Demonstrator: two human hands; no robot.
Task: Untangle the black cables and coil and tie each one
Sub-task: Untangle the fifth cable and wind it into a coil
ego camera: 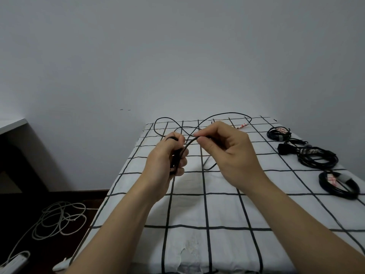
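Note:
A thin black cable (229,114) runs in loose loops over the far end of the checked table (197,210) and comes up to both hands. My left hand (167,155) grips a small bundle of its turns in a fist above the table's middle. My right hand (223,151) pinches the same cable between thumb and fingertips just right of the left hand, so a short arc bridges the two. Three coiled and tied black cables lie along the right side: a far one (278,133), a middle one (314,156) and a near one (338,183).
A red-and-white twist tie (242,125) lies at the far end of the table. On the dark floor to the left sprawls a loose white cable (59,220) with a white power strip (15,263). A white shelf edge (11,124) sticks out at far left.

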